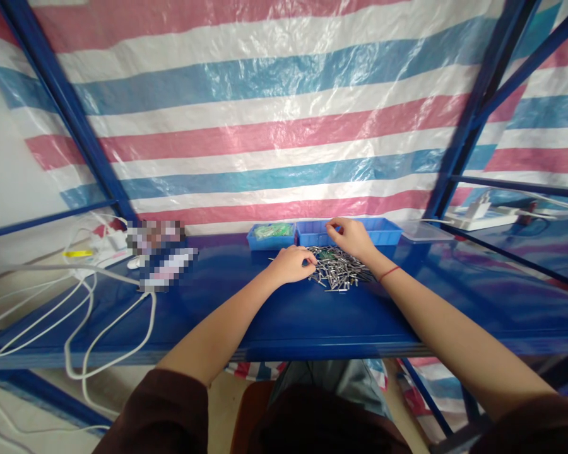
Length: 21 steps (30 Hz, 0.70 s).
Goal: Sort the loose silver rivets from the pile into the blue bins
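Note:
A loose pile of thin silver metal pins (338,268), rivet-like in shape, lies on the blue table (284,321), with some green bits among them. My left hand (293,263) is at the pile's left edge, fingers curled and closed; what they may hold is too small to make out. Over the front of a long blue bin (383,232), my right hand (353,236) has its thumb and fingers pinched together. Anything between those fingertips cannot be made out. A smaller blue bin (271,243) with a clear bag of green items (273,231) stands just left of the long one.
White cables (89,302) and plugs spread over the table's left side, near a blurred patch (168,268). At the right are a clear plastic lid (426,231) and a white power strip (483,218). Blue frame posts (468,120) and a striped sheet (274,126) stand behind.

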Available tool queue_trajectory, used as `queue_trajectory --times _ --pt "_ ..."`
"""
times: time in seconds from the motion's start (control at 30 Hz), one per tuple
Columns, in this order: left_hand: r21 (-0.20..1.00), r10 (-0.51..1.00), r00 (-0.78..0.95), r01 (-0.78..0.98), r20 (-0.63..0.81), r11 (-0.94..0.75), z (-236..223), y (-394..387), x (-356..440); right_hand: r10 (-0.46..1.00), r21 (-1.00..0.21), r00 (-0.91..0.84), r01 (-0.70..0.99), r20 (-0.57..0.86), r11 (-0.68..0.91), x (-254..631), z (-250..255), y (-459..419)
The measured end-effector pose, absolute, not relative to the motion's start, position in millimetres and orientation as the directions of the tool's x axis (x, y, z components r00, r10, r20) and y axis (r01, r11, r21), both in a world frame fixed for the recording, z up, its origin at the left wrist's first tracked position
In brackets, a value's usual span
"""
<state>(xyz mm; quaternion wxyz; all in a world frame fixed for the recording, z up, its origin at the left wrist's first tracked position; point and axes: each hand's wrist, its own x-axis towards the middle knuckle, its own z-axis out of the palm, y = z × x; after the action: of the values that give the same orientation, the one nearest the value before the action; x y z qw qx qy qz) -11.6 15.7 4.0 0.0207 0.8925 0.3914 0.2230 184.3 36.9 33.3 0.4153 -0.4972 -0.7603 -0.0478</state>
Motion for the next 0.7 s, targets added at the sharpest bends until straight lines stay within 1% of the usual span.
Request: queue_trajectory --times 0.13,0.3,0.43,0.5,0.57,0.6,0.63,0.7 --pt "0.158 0.717 0.611 0.714 0.337 -0.683 8 14 -15 0.712 -0.311 -0.269 0.760 0.649 0.571 177 36 25" --pt "0.178 0.752 0.588 0.740 0.298 -0.649 9 11 -12 0.705 -0.302 -0.318 0.737 0.634 0.604 169 40 16" --pt "0.067 0.777 0.562 0.797 0.284 -0.601 9 3 -8 0.698 -0.276 -0.374 0.726 0.610 0.630 168 41 13" --pt "0.037 0.781 0.544 0.813 0.305 -0.581 8 2 -6 0.708 -0.275 -0.398 0.723 0.583 0.634 169 41 13" --pt "0.091 0.793 0.496 0.826 0.355 -0.557 6 3 -6 0.730 -0.292 -0.411 0.724 0.545 0.625 171 39 15" --pt "0.154 0.803 0.458 0.825 0.383 -0.544 5 5 -5 0.750 -0.314 -0.403 0.727 0.524 0.611 171 37 17" --pt "0.238 0.815 0.412 0.814 0.408 -0.531 4 7 -5 0.775 -0.352 -0.384 0.728 0.501 0.588 172 35 18" --pt "0.440 0.843 0.309 0.744 0.440 -0.503 2 12 -5 0.832 -0.477 -0.340 0.697 0.439 0.536 170 31 21"
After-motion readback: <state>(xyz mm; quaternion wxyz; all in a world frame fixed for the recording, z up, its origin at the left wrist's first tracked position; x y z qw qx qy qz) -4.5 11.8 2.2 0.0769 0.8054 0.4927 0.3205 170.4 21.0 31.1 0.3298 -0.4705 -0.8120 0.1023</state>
